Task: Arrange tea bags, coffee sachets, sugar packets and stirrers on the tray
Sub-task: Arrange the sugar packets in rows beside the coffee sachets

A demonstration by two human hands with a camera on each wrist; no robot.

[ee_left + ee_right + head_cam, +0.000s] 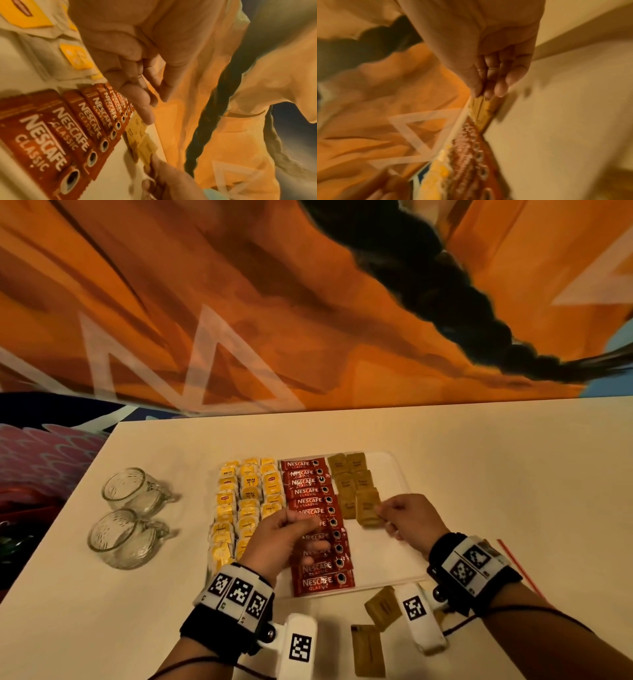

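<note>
A white tray [383,553] holds columns of yellow tea bags [248,498], a column of red Nescafe coffee sachets [310,491] and brown sugar packets [346,470] on its right. My right hand [382,512] pinches one brown sugar packet [367,508] at the near end of the sugar rows; the right wrist view shows thumb and fingers [501,86] on the packet's edge [481,106]. My left hand [293,518] hovers over the coffee sachets [56,129], fingers [137,98] loosely curled, holding nothing.
Two glass cups [137,491] [120,539] stand left of the tray. Two loose brown sugar packets [382,607] [368,648] lie on the table in front of the tray. A thin red-striped stirrer [520,570] lies at the right. An orange painted wall [239,302] backs the table.
</note>
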